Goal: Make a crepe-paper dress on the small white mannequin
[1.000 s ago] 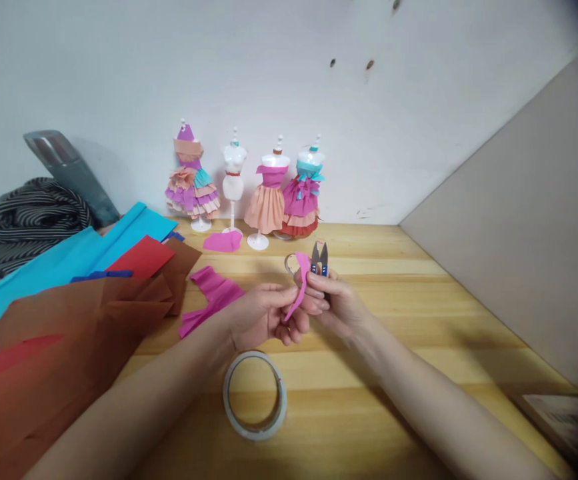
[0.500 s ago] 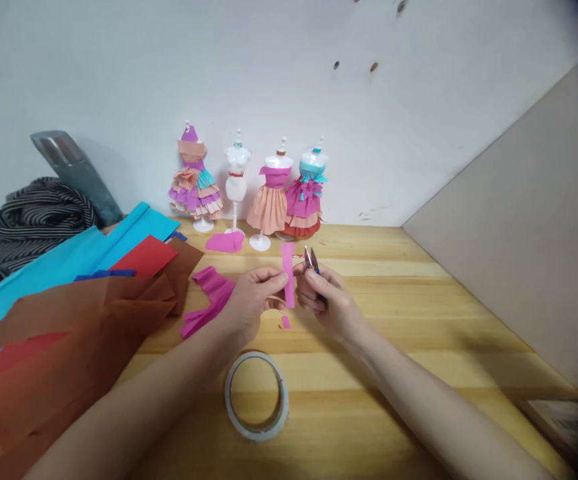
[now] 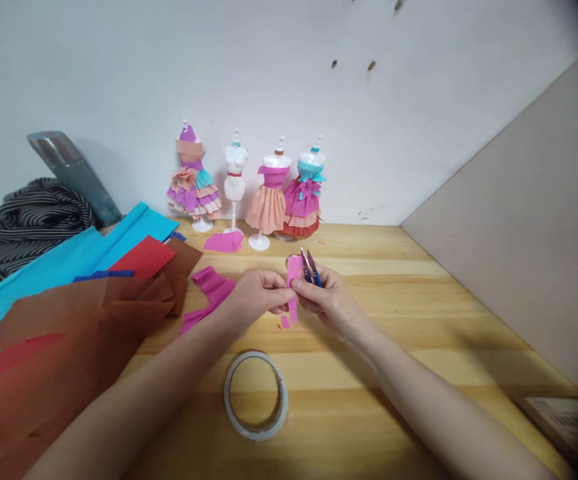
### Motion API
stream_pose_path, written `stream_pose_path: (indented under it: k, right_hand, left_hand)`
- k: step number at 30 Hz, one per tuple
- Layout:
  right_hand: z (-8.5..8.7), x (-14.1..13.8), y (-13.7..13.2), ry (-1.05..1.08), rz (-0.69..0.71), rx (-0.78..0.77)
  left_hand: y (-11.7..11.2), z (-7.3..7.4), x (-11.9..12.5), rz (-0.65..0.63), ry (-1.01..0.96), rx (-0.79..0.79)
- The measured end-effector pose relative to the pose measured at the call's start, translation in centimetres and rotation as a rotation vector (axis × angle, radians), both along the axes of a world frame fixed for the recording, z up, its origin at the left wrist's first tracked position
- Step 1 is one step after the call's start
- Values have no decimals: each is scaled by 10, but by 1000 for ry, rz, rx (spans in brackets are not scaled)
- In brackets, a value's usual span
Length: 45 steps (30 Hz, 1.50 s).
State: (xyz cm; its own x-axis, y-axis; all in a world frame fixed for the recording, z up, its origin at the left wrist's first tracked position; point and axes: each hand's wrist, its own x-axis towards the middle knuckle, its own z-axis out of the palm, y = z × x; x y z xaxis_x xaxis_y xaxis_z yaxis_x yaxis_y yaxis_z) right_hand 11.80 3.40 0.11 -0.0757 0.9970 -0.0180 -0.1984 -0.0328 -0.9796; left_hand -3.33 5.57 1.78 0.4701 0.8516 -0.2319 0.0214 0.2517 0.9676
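Note:
A narrow pink crepe paper strip (image 3: pixel 294 268) stands upright between my two hands above the table. My left hand (image 3: pixel 263 292) is closed, pinching the strip at its left edge between thumb and fingers. My right hand (image 3: pixel 329 293) is closed around blue-handled thread snips (image 3: pixel 311 270), whose blades point up and stand apart. The right thumb tip also touches the strip, close to the left thumb. A small pink scrap (image 3: pixel 285 322) lies on the table just below the strip. Fingers hide part of the snips' handles.
Behind my hands are several small mannequins, including a bare one (image 3: pixel 235 180) and one in a peach skirt (image 3: pixel 267 210). A tape roll (image 3: pixel 227 400) lies in front. Brown paper (image 3: pixel 83 333), blue paper (image 3: pixel 139 230) and magenta paper (image 3: pixel 213 287) lie left.
My right hand has moved left to meet the strip, its thumb now touching it. The strip has shifted slightly right and lower. The snips remain in my right hand.

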Motion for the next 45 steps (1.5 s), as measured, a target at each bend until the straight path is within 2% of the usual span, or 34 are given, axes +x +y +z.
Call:
stream_pose_path:
  k: [5, 8, 12, 15, 18, 21, 27, 33, 39, 45]
  right_hand:
    - [2, 2, -2, -38, 11, 34]
    - [2, 2, -3, 51, 43, 62]
    - [-5, -3, -1, 194, 41, 62]
    - [-14, -7, 1, 176, 21, 51]
    - [-20, -9, 0, 148, 35, 44]
    - [-23, -10, -2, 112, 52, 43]
    - [-23, -10, -5, 22, 43, 28]
    - [-21, -10, -6, -17, 52, 19]
    - [-19, -9, -7, -21, 59, 8]
    - [-21, -10, -7, -6, 79, 13]
  left_hand:
    - [1, 2, -3, -43, 1, 10]
    - [1, 0, -5, -37, -38, 27]
    - [2, -3, -5, 11, -230, -43]
    - [3, -6, -4, 86, -388, -80]
    - [4, -8, -4, 184, -456, -79]
    - [4, -8, -3, 221, -459, -48]
    - [3, -6, -3, 219, -427, -1]
    - [7, -12, -4, 259, -363, 45]
    - [6, -10, -3, 184, -328, 76]
    - [3, -9, -1, 214, -340, 50]
